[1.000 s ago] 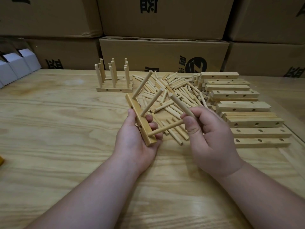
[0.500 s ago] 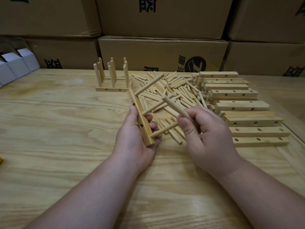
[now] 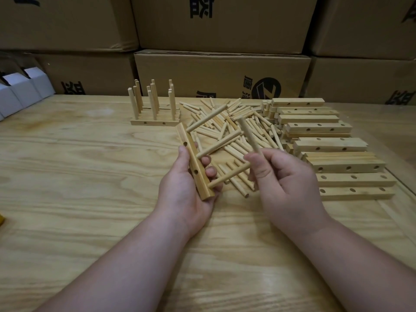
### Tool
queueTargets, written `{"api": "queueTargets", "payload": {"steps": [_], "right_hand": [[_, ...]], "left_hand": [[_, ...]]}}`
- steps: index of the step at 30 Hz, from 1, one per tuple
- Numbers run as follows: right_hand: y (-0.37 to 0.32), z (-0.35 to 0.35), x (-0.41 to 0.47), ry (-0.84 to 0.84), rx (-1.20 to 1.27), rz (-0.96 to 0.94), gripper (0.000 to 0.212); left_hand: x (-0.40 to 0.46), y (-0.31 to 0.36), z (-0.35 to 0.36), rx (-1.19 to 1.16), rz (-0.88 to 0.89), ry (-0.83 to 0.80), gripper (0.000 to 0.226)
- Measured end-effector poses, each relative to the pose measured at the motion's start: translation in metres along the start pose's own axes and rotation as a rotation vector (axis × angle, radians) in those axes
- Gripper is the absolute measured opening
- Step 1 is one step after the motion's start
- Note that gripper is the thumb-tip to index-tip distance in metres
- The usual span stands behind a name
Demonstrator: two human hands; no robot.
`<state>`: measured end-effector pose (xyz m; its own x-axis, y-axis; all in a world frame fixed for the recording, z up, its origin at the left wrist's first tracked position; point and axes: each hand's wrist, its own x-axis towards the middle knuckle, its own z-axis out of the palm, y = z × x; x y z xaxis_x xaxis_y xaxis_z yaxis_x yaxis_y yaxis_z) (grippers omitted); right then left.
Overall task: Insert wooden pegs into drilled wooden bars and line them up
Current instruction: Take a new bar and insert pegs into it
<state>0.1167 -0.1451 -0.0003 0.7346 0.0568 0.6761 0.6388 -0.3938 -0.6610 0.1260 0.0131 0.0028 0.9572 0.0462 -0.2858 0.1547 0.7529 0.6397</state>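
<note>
Left hand (image 3: 186, 188) fingers curl around a drilled wooden bar (image 3: 194, 161) bearing 3 pegs; right hand (image 3: 286, 183) fingertips pinch a loose peg (image 3: 248, 134).

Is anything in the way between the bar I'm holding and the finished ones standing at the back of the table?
Nothing visible. The bar in the left hand sits in front of the finished bars, with only bare table between. The loose peg pile lies off to the right.

The left hand (image 3: 186, 183) grips a drilled bar (image 3: 195, 162) carrying three pegs. The right hand (image 3: 286, 176) pinches a loose peg (image 3: 248, 134). Behind lie a peg pile (image 3: 238, 122), stacked bars (image 3: 326, 149) and finished bars (image 3: 155, 119) on the table (image 3: 78, 176).
</note>
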Motion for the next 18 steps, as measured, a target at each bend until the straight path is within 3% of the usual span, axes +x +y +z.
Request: {"api": "queueTargets", "payload": {"steps": [4, 8, 14, 18], "right_hand": [[0.003, -0.003, 0.000, 0.143, 0.021, 0.071, 0.020], [0.016, -0.004, 0.005, 0.168, -0.262, 0.154, 0.021], [0.020, -0.001, 0.007, -0.076, -0.663, 0.343, 0.022], [0.011, -0.001, 0.005, -0.122, -0.474, 0.176, 0.027]], "left_hand": [[0.001, 0.000, -0.001, -0.014, -0.003, 0.007, 0.035], [-0.001, 0.001, 0.000, -0.050, -0.026, 0.015, 0.039], [-0.004, 0.001, -0.002, -0.051, -0.048, -0.065, 0.044], [-0.003, 0.000, -0.003, -0.046, -0.020, -0.115, 0.043]]}}
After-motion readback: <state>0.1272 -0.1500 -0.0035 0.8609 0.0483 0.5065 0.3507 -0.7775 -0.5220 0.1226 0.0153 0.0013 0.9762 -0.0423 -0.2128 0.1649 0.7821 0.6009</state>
